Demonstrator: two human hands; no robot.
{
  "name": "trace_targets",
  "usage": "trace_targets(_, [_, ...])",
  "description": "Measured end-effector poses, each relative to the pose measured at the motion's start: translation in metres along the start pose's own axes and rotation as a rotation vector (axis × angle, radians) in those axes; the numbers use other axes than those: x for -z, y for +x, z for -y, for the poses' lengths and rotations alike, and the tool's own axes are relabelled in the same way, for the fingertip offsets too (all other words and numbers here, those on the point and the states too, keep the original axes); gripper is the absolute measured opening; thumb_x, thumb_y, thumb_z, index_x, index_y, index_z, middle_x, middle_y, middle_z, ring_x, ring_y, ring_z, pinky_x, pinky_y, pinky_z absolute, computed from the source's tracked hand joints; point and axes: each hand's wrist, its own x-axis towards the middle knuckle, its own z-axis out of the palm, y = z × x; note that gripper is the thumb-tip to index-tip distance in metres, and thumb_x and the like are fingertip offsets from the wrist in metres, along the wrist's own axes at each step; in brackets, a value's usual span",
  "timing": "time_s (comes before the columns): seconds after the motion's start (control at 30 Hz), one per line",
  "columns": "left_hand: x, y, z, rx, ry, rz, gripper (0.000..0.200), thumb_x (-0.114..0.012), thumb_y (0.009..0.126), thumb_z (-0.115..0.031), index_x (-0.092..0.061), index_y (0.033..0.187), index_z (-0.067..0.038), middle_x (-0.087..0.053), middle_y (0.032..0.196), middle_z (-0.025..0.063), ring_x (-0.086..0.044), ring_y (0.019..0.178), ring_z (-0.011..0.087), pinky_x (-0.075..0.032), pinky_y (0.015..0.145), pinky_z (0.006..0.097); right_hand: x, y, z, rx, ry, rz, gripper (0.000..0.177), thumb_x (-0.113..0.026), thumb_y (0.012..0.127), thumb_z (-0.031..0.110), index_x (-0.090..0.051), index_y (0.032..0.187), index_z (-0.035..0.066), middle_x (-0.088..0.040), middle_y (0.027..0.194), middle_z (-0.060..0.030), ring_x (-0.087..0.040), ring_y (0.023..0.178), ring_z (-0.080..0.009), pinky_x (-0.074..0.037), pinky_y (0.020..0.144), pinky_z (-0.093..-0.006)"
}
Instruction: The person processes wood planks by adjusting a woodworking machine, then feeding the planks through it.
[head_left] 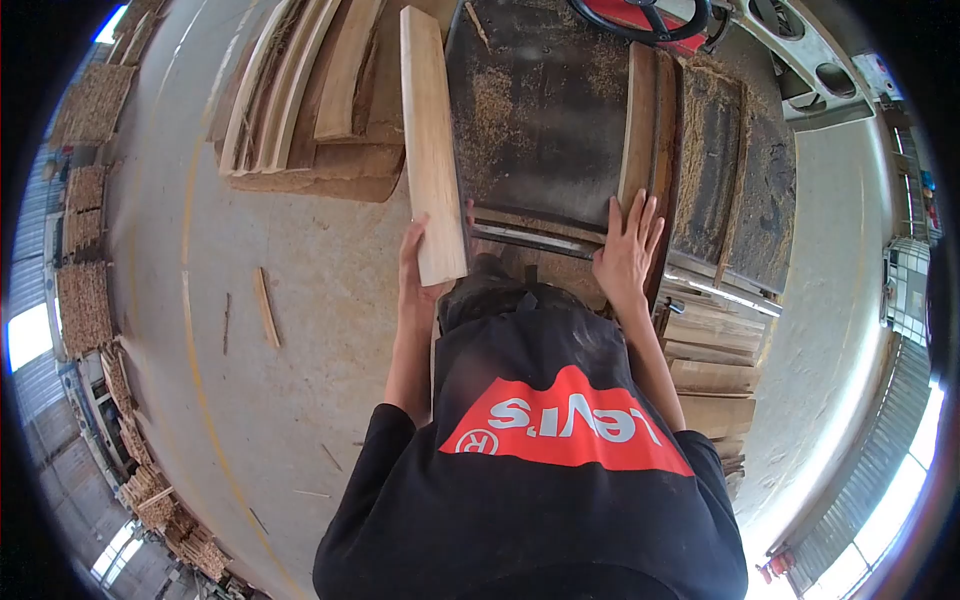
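My left hand (411,258) grips the near end of a long pale wooden board (433,150), its thumb along the left side and its other fingers mostly hidden beneath. The board extends forward along the left edge of a dark, sawdust-strewn machine table (545,130). On the table's right side, my right hand (628,248) is stretched out with its fingers apart. Its fingertips touch the near end of a narrow wooden piece (638,125), which stands along a brown guide rail (663,150).
Several rough boards (300,90) are stacked left of the machine. A black handwheel (650,22) is at the far end. More planks (710,375) lie low on the right. Wood scraps (266,308) lie on the concrete floor. Timber stacks (85,305) line the far left.
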Motion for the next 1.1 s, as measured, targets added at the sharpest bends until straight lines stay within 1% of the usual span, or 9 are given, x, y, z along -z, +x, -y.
trace_targets(0.1, [0.011,-0.012,0.004,-0.116,0.538,-0.229,0.056,-0.077,0.099,-0.020,-0.060,0.146,0.005,-0.074,0.127,0.0142,-0.073,0.104,0.0191,-0.060,0.088,0.0303,-0.004,-0.004,-0.006,0.007,-0.031,0.015,0.095,-0.075,0.078,0.001,-0.039,0.166,0.008,-0.012,0.175,-0.0339,-0.006,0.164,-0.0534,-0.010,0.130,-0.0699])
trace_targets(0.17, [-0.001,-0.022,0.013,-0.183,0.562,-0.362,0.059,-0.084,0.094,-0.008,-0.062,0.148,0.005,-0.076,0.120,0.0065,-0.070,0.102,0.0115,-0.056,0.086,0.0255,-0.011,-0.004,-0.004,0.010,-0.051,0.004,0.092,-0.073,0.080,0.000,-0.039,0.165,0.005,-0.011,0.174,-0.0380,-0.006,0.163,-0.0569,-0.007,0.129,-0.0721])
trace_targets(0.3, [-0.024,-0.044,0.020,-0.289,0.770,-0.365,0.075,-0.088,0.089,-0.010,-0.055,0.155,0.005,-0.076,0.124,0.0087,-0.070,0.108,0.0130,-0.055,0.091,0.0268,0.025,-0.004,0.005,-0.100,0.252,-0.031,0.094,-0.067,0.087,-0.001,-0.023,0.171,0.005,-0.025,0.167,-0.0445,-0.038,0.151,-0.0603,-0.040,0.120,-0.0609])
trace_targets(0.37, [-0.025,-0.053,0.019,-0.328,1.043,-0.345,0.083,-0.093,0.084,-0.017,-0.055,0.154,0.006,-0.075,0.127,0.0132,-0.069,0.114,0.0181,-0.055,0.097,0.0320,0.068,-0.002,0.007,-0.322,0.562,-0.007,0.090,-0.061,0.087,-0.004,-0.024,0.169,0.002,-0.063,0.137,-0.0411,-0.076,0.107,-0.0426,-0.063,0.086,-0.0494])
trace_targets(0.43, [-0.018,-0.052,0.018,-0.443,1.434,-0.333,0.084,-0.094,0.081,-0.025,-0.060,0.151,0.004,-0.075,0.126,0.0166,-0.071,0.110,0.0235,-0.055,0.099,0.0371,0.058,-0.009,-0.013,-0.513,1.081,-0.171,0.080,-0.052,0.085,-0.005,-0.034,0.163,-0.005,-0.071,0.126,-0.0344,-0.075,0.109,-0.0373,-0.061,0.092,-0.0463])
trace_targets(0.53, [-0.044,-0.040,0.033,-0.646,1.980,-0.358,0.089,-0.096,0.071,-0.036,-0.066,0.147,-0.001,-0.073,0.126,0.0211,-0.070,0.112,0.0332,-0.052,0.105,0.0455,0.081,-0.026,-0.039,-0.464,1.967,-0.085,0.072,-0.045,0.084,-0.005,-0.044,0.156,-0.012,-0.071,0.128,-0.0283,-0.074,0.115,-0.0319,-0.057,0.102,-0.0424])
trace_targets(0.67, [-0.059,-0.015,0.059,-0.785,2.121,-0.309,0.093,-0.096,0.063,-0.046,-0.069,0.143,-0.006,-0.068,0.133,0.0248,-0.062,0.119,0.0441,-0.046,0.108,0.0540,0.084,-0.067,-0.029,-0.433,1.694,-0.212,0.072,-0.043,0.083,-0.005,-0.046,0.154,-0.015,-0.069,0.137,-0.0257,-0.069,0.125,-0.0295,-0.051,0.111,-0.0374])
trace_targets(0.87, [-0.040,0.006,0.112,-0.828,2.087,0.119,0.113,-0.096,0.066,-0.057,-0.052,0.157,-0.004,-0.056,0.147,0.0310,-0.049,0.137,0.0470,-0.040,0.111,0.0600,0.053,-0.104,-0.037,-0.349,1.400,-0.367,0.067,-0.047,0.092,-0.004,-0.047,0.158,-0.010,-0.063,0.149,-0.0195,-0.061,0.136,-0.0222,-0.044,0.115,-0.0337])
trace_targets(1.1, [-0.055,0.021,0.151,-0.752,2.133,0.653,0.129,-0.095,0.068,-0.059,-0.033,0.166,-0.002,-0.038,0.162,0.0373,-0.025,0.157,0.0523,-0.028,0.117,0.0666,0.037,-0.100,-0.037,-0.479,1.147,-0.399,0.062,-0.056,0.094,0.001,-0.054,0.156,-0.003,-0.074,0.128,-0.0138,-0.067,0.112,-0.0146,-0.053,0.097,-0.0305])
